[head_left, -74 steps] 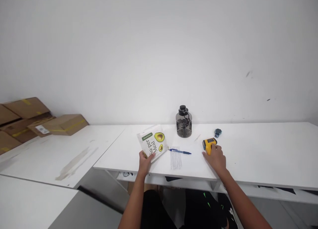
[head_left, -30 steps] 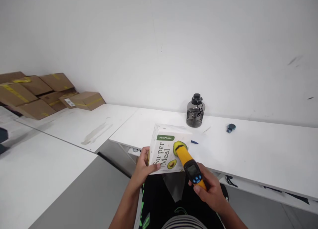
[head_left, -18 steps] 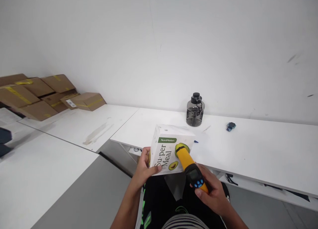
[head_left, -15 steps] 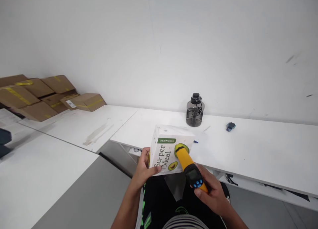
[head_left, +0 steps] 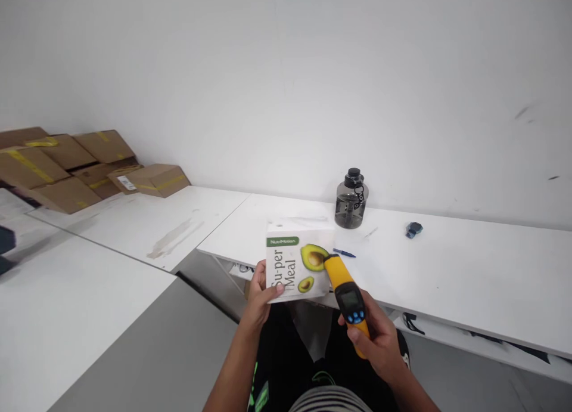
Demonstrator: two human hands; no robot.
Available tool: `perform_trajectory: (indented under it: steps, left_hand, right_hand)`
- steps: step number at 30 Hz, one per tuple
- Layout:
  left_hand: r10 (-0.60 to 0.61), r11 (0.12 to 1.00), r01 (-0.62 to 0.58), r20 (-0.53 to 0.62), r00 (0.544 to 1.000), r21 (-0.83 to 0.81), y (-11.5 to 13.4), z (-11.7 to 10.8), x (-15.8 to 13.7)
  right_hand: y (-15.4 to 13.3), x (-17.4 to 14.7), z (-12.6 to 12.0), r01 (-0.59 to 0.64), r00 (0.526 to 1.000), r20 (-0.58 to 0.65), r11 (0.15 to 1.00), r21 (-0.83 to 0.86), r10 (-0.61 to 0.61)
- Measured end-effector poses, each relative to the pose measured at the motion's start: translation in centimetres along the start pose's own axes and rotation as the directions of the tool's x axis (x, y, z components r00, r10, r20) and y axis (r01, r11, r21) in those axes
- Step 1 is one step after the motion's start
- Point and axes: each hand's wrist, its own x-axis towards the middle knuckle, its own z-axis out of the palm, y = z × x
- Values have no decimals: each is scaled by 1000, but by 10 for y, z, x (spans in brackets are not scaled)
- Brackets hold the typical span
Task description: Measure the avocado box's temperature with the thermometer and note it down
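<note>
A white meal box (head_left: 290, 269) with avocado pictures and a green label is gripped at its left side by my left hand (head_left: 261, 296), thumb on the front face. My right hand (head_left: 378, 334) is wrapped round the handle of a yellow and black infrared thermometer (head_left: 346, 293). The thermometer's nose points toward the box's right side and overlaps it in view; whether they touch I cannot tell. A small screen and blue buttons on its back face me. Behind the box, a blue pen (head_left: 344, 253) lies on the white table (head_left: 465, 281).
A dark translucent water jug (head_left: 351, 203) stands near the wall. Right of it lies a blue wristwatch (head_left: 413, 229). Several taped cardboard boxes (head_left: 93, 167) are stacked at the back left. Cables (head_left: 412, 324) show on a shelf beneath the table edge.
The box has shifted slightly left and turned its front more squarely toward me. The thermometer has moved a little right, and more of the pen shows.
</note>
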Motion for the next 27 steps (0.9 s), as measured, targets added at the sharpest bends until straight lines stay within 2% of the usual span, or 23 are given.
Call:
perform_trajectory:
  steps: [2,4,6,9,12,15,16,18,20,21,23,27]
  left_hand:
    - [43,999,-45,-127,991,-13,-11,-1,14]
    - [111,994,-108,-277,955,26,-21,-3,33]
    - [184,983,-156,-401,898,100,-31,-5,54]
    - [260,959,-172,-463,847,225,-44,-9,84]
    - [324,931,-198,-441,837,308,-56,-12,104]
    - [369,851,-133,-397,840,509,-66,-13,111]
    - [386,775,-82,-367,846,627,-69,-13,112]
    - [424,548,0,-278,862,837,-74,-12,111]
    - [456,358,19,-193,869,933,-77,-10,108]
    - [469,309,18,-169,867,951,-78,-9,107]
    - [480,274,31,-164,862,961,-79,-8,105]
    - [453,262,72,-189,871,962,-80,-8,104]
  right_hand:
    - [0,2,2,6,999,-52,997,80,-2]
    - [1,6,2,21,986,-168,993,119,-1]
    - [2,10,-1,5,953,-302,993,120,32]
    - [3,15,-7,-50,875,-473,992,116,100]
    - [4,19,-14,-56,814,-570,993,108,108]
    - [5,21,-17,-34,807,-585,996,88,79]
    - [6,21,-17,-23,813,-579,997,76,63]
    - [6,22,-16,-12,825,-564,999,47,36]
    - [6,22,-15,-30,837,-546,999,25,39]
    - [6,21,-14,-49,843,-536,999,20,52]
    - [6,21,-11,-86,854,-515,996,14,81]
    - [6,19,-8,-117,877,-470,993,-4,101]
